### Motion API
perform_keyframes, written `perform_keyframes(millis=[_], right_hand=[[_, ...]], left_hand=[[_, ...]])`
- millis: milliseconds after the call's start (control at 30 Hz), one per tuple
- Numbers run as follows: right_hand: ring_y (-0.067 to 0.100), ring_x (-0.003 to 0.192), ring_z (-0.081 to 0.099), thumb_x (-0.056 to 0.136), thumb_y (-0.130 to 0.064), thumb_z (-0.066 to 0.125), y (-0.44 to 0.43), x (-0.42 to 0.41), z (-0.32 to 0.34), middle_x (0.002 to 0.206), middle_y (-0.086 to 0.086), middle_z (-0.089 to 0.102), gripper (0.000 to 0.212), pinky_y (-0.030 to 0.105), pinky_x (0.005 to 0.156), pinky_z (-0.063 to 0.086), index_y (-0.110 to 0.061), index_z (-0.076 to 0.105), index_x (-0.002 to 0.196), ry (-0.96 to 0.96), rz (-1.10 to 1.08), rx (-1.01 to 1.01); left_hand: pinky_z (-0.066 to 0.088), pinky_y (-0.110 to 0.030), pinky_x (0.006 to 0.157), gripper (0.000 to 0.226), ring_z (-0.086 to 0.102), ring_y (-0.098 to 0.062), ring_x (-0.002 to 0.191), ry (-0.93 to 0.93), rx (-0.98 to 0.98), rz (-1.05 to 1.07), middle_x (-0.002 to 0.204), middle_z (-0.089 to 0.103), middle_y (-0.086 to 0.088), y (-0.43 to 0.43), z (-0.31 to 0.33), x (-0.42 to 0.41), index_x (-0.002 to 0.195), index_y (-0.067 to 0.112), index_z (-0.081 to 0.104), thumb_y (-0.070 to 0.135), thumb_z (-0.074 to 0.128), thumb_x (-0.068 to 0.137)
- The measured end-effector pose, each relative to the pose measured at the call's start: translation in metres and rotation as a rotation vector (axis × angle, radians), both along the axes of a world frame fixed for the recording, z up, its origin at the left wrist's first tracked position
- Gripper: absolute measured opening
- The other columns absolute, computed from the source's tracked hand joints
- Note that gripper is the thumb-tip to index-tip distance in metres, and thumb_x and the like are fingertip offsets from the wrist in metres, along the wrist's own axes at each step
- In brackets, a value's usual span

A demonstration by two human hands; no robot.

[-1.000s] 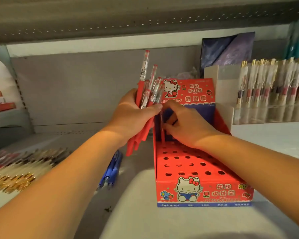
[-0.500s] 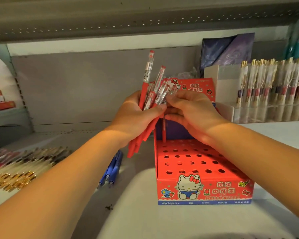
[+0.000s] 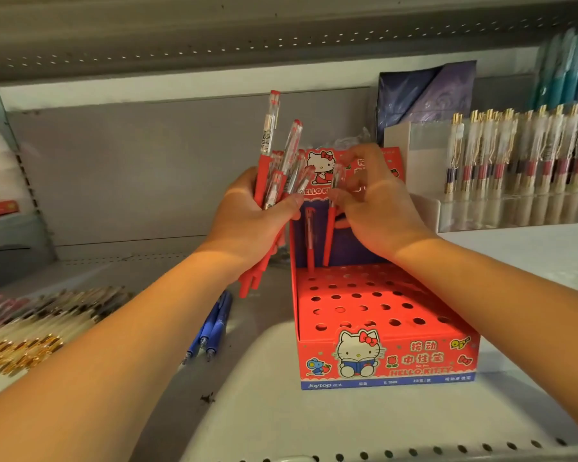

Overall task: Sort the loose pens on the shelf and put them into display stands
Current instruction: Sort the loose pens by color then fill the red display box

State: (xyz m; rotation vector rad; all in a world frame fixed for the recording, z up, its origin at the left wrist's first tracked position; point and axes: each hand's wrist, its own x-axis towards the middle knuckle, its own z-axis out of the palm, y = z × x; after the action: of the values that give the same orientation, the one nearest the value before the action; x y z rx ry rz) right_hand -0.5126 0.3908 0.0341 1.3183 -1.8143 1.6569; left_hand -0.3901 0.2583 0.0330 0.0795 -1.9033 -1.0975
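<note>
Two hands: the left hand [image 3: 251,225] and the right hand [image 3: 381,211] are raised close together over the far end of the display stand [image 3: 391,360].
Left grasp: fingers and thumb are wrapped round a bundle of red pens [image 3: 261,176], with the clear caps up and the red ends hanging below the palm.
Right grasp: thumb and fingertips pinch a single red pen [image 3: 328,235] near its cap. It is nearly upright with a slight tilt, and its lower end is at the far row of holes. I cannot tell whether it sits in a hole.
Standing pen [image 3: 310,241]: it stands upright in the far-left corner of the stand, just left of the pinched pen, and neither hand touches it.
Stand: a red box with a perforated top, on the shelf [image 3: 281,421] right of centre. A cartoon cat is printed on its near panel and its far back card.
Blue pens [image 3: 214,323]: they lie together on the shelf, left of the stand.
Loose pens [image 3: 30,328]: a blurred heap with gold clips at the left.
Clear stand [image 3: 481,208]: at the far right, holding rows of upright gold-topped pens.
</note>
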Motion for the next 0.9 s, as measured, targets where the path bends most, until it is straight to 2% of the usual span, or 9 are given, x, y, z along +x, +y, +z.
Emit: perform_keyframes(millis=[200, 333, 533, 633, 733, 800, 900], right_hand=[[0.024, 0.063, 0.069, 0.089, -0.004, 0.065, -0.003, -0.003, -0.004, 0.072, 0.004, 0.063, 0.046, 0.046, 0.058, 0.060, -0.044, 0.045, 0.102, 0.036, -0.013, 0.043], [0.019, 0.059, 0.069, 0.088, -0.004, 0.065, 0.001, -0.005, -0.005, 0.067, -0.003, 0.063, 0.044, 0.045, 0.059, 0.061, -0.042, 0.046, 0.099, 0.028, -0.024, 0.082], [0.022, 0.061, 0.070, 0.088, -0.003, 0.062, 0.000, -0.003, -0.013, 0.071, 0.009, 0.067, 0.036, 0.045, 0.059, 0.061, -0.035, 0.047, 0.095, 0.029, -0.019, 0.340], [0.015, 0.061, 0.067, 0.089, -0.005, 0.059, 0.002, -0.001, -0.013, 0.073, 0.007, 0.068, 0.030, 0.032, 0.060, 0.059, -0.033, 0.054, 0.101, 0.038, -0.044, 0.405], [0.001, 0.067, 0.060, 0.087, -0.007, 0.059, 0.004, 0.003, -0.005, 0.082, -0.003, 0.067, 0.025, 0.016, 0.067, 0.047, -0.026, 0.064, 0.103, 0.100, -0.107, 0.327], [0.004, 0.073, 0.062, 0.086, -0.006, 0.063, 0.003, 0.010, 0.002, 0.084, -0.005, 0.068, 0.021, 0.016, 0.070, 0.049, -0.022, 0.066, 0.099, -0.026, 0.006, 0.202], [0.007, 0.065, 0.067, 0.087, -0.003, 0.066, 0.006, 0.021, 0.009, 0.073, -0.003, 0.070, 0.014, 0.020, 0.058, 0.052, -0.016, 0.064, 0.090, -0.339, 0.333, 0.030]], left_hand=[[0.044, -0.030, 0.038, 0.015, 0.052, -0.024, 0.041, -0.029, -0.027, -0.035, 0.067, 0.071, -0.001, 0.003, -0.002, 0.000, 0.088, 0.031, 0.058, 0.024, 0.069, 0.081], [0.046, -0.031, 0.040, 0.015, 0.053, -0.024, 0.042, -0.049, -0.049, -0.015, 0.070, 0.072, -0.002, 0.004, -0.003, 0.002, 0.091, 0.031, 0.059, 0.023, 0.070, 0.083], [0.046, -0.029, 0.041, 0.016, 0.055, -0.019, 0.041, -0.045, -0.084, -0.015, 0.071, 0.073, 0.001, 0.005, -0.004, 0.002, 0.093, 0.031, 0.059, 0.020, 0.069, 0.087], [0.046, -0.028, 0.041, 0.018, 0.056, -0.018, 0.041, -0.041, -0.093, -0.026, 0.071, 0.073, 0.001, 0.006, -0.004, 0.004, 0.092, 0.034, 0.059, 0.020, 0.069, 0.087], [0.045, -0.028, 0.039, 0.024, 0.055, -0.018, 0.040, -0.024, -0.080, -0.060, 0.070, 0.072, -0.003, 0.010, -0.005, 0.004, 0.089, 0.038, 0.060, 0.016, 0.070, 0.088], [0.044, -0.027, 0.037, 0.026, 0.054, -0.018, 0.039, -0.015, -0.064, -0.077, 0.067, 0.070, -0.005, 0.011, -0.005, 0.003, 0.088, 0.037, 0.061, 0.014, 0.071, 0.088], [0.045, -0.028, 0.038, 0.023, 0.056, -0.019, 0.040, -0.022, -0.039, -0.121, 0.063, 0.068, -0.005, 0.012, -0.004, 0.004, 0.089, 0.036, 0.061, 0.015, 0.071, 0.087]])
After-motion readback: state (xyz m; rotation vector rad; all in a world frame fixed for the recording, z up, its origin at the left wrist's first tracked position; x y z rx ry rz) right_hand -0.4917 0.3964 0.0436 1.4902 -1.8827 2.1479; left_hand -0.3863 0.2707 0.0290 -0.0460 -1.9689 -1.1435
